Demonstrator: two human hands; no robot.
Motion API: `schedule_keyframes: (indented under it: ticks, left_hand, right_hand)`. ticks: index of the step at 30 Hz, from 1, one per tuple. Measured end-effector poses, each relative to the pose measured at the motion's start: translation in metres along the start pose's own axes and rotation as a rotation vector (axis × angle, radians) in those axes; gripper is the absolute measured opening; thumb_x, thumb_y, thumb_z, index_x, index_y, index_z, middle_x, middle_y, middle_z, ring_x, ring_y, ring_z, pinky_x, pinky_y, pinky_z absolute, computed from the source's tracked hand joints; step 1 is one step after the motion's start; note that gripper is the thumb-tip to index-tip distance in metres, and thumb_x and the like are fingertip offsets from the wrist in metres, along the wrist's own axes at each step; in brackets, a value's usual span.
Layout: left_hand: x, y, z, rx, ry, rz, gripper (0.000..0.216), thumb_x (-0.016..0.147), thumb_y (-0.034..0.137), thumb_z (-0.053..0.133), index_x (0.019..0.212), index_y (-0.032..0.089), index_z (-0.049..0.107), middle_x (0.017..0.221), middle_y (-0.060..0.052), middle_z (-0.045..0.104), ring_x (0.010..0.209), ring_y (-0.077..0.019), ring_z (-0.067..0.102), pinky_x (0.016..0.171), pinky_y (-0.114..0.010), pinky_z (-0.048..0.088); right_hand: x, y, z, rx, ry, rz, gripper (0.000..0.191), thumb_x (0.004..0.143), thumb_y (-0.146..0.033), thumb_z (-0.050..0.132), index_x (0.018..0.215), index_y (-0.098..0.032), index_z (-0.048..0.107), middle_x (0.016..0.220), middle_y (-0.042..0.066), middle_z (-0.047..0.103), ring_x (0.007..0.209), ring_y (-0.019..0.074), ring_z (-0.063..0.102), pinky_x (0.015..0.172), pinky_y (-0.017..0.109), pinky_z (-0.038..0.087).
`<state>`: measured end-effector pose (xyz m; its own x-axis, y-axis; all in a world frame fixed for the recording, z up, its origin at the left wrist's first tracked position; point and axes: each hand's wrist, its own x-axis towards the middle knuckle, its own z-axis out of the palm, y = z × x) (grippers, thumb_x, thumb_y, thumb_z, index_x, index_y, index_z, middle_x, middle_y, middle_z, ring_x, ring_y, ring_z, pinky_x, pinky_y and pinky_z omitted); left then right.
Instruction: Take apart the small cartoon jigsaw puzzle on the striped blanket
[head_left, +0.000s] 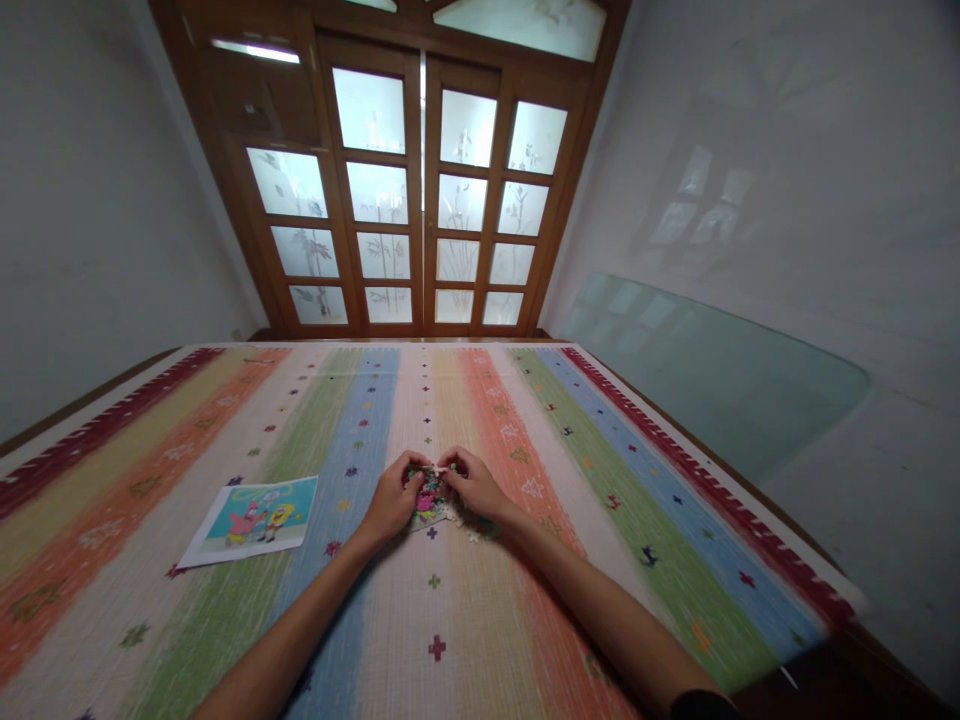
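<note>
Your left hand (391,497) and right hand (472,485), fingers curled, both pinch the puzzle cluster (430,497) flat on the striped counter (570,470); its long axis can't be made out. Reference picture (253,518) lies left.

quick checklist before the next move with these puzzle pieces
1. Both hands on the work: ok. Left hand and right hand meet over the puzzle pieces.
2. Pieces on a flat surface: ok. They lie on the striped cloth, near its middle, far from the edges.
3. Reference picture in sight: ok. It lies flat on the cloth to the left of the left hand, uncovered.
4. Loose pieces accounted for: cannot tell. A few show under the right hand; the hands hide the rest.
5. Grip on a piece: cannot tell. The fingers curl over the pile, too small to see what they pinch.
6. Light: ok. The frosted glass doors let in daylight.
</note>
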<state>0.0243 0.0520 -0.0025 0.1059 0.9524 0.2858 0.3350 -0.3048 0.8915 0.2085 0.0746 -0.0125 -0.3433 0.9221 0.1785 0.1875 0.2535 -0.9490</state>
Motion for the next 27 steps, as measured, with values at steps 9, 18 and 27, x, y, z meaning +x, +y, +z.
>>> schedule_keyframes:
  ticks: [9,18,27]
  left_hand:
    - [0.0,-0.009,0.001,-0.102,0.092,-0.057,0.034,0.083,0.05,0.066,0.098,0.02,0.062,0.084,-0.003,0.071,0.081,-0.0234,0.071,0.075,-0.034,0.057]
    - [0.002,-0.015,-0.001,-0.246,0.061,-0.086,0.048,0.084,0.057,0.064,0.109,0.017,0.061,0.111,-0.016,0.076,0.097,-0.0291,0.076,0.087,-0.046,0.061]
    - [-0.002,-0.02,-0.015,-0.121,-0.056,-0.011,0.035,0.086,0.047,0.062,0.102,0.017,0.07,0.107,-0.014,0.078,0.1,-0.0275,0.075,0.094,-0.044,0.059]
  right_hand:
    - [-0.001,-0.007,0.004,-0.073,-0.038,-0.025,0.021,0.085,-0.016,0.059,0.102,-0.02,0.07,0.106,0.006,0.073,0.101,0.0211,0.067,0.091,0.035,0.052]
    - [-0.01,-0.015,0.0,-0.254,-0.134,-0.125,0.054,0.069,-0.021,0.087,0.121,-0.021,0.071,0.12,0.01,0.073,0.113,0.0271,0.063,0.103,0.044,0.042]
    - [-0.008,-0.007,0.0,-0.417,-0.176,-0.171,0.036,0.075,-0.022,0.085,0.11,-0.021,0.077,0.088,0.003,0.075,0.084,0.0206,0.066,0.086,0.035,0.047]
